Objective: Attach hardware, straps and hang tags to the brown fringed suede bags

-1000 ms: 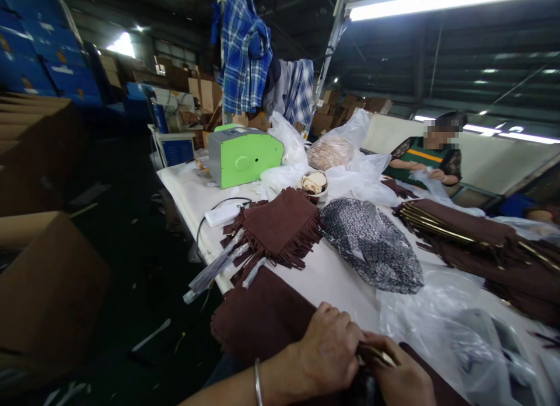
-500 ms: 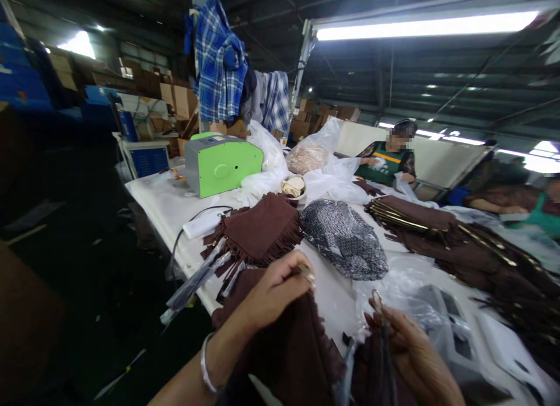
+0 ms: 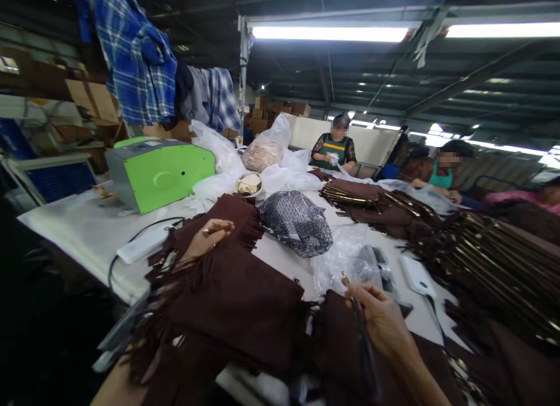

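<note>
My right hand (image 3: 380, 312) pinches a dark strap (image 3: 365, 342) just below its metal clip (image 3: 345, 279); the strap hangs down in front of brown cloth. Farther left, my left hand (image 3: 212, 235) has its fingers curled together, and whether something small sits in them is hidden. A brown fringed piece (image 3: 240, 307), which looks like a suede bag, lies across my left forearm and covers the wrist. Behind that hand rests another brown fringed piece (image 3: 238, 210) on the table. A black-and-white patterned bundle (image 3: 295, 222) lies between and beyond my hands.
A green and grey machine (image 3: 166, 175) stands at the table's left. Beyond are a bowl of cream pieces (image 3: 249, 185) and clear plastic bags (image 3: 265, 155). White power banks (image 3: 415, 275) and stacked brown pieces with gold zips (image 3: 490, 260) lie rightward. Co-workers (image 3: 335, 146) sit across the table.
My view has swung right. My left hand has moved away from my right hand, and the brown fringed piece now spreads over its forearm. My right hand still holds the strap.
</note>
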`<move>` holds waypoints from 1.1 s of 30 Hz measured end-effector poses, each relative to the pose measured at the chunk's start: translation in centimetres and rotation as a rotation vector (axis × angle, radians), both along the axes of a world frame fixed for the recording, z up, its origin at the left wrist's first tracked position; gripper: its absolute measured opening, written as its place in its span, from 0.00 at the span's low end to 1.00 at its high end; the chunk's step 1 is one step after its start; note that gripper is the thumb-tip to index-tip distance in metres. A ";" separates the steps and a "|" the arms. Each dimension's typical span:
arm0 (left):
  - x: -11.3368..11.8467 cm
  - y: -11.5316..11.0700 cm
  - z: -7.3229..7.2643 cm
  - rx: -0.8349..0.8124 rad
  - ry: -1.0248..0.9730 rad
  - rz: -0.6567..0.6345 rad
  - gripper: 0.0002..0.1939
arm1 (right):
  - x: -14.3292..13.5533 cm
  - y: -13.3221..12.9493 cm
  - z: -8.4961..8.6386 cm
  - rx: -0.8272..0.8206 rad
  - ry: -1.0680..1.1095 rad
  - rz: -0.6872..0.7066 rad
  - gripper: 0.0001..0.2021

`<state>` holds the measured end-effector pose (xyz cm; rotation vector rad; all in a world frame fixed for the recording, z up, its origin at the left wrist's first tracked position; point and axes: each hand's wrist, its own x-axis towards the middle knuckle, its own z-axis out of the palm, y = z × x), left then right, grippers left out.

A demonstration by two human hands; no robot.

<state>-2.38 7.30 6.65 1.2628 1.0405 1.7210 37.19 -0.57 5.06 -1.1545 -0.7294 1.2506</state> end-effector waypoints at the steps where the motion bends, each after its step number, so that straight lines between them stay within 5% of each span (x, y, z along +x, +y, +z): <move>1: -0.9 0.1 -0.9 -0.075 0.083 0.027 0.19 | 0.3 -0.1 -0.5 -0.001 -0.060 -0.015 0.15; 3: -2.7 0.0 -1.6 -0.179 0.231 0.107 0.25 | 0.5 -0.3 -1.3 -0.007 -0.200 -0.035 0.14; 7: -2.5 -0.7 0.8 -0.083 0.772 0.228 0.18 | -0.9 -0.2 -2.0 0.046 -0.444 0.003 0.14; 11: 6.1 -1.2 1.1 -0.020 1.247 -0.110 0.15 | -2.9 0.3 -1.9 0.094 -0.505 0.045 0.13; 14: 13.5 -1.2 -1.8 -0.091 1.366 -0.230 0.11 | -3.3 0.5 -2.2 0.082 -0.505 0.033 0.12; 17: 17.4 -0.6 -4.7 -0.118 1.420 -0.271 0.15 | -2.9 0.4 -2.8 0.089 -0.500 0.017 0.12; 20: 18.0 0.2 -5.6 -0.161 1.447 -0.372 0.17 | -2.4 0.2 -3.7 0.105 -0.477 0.007 0.12; 27: 17.4 -0.2 -5.1 -0.241 1.476 -0.533 0.20 | -1.9 0.5 -6.0 0.067 -0.376 -0.023 0.12; 33: 16.8 -2.7 -2.4 -0.167 1.448 -0.533 0.15 | -1.6 0.4 -6.0 0.089 -0.350 -0.017 0.11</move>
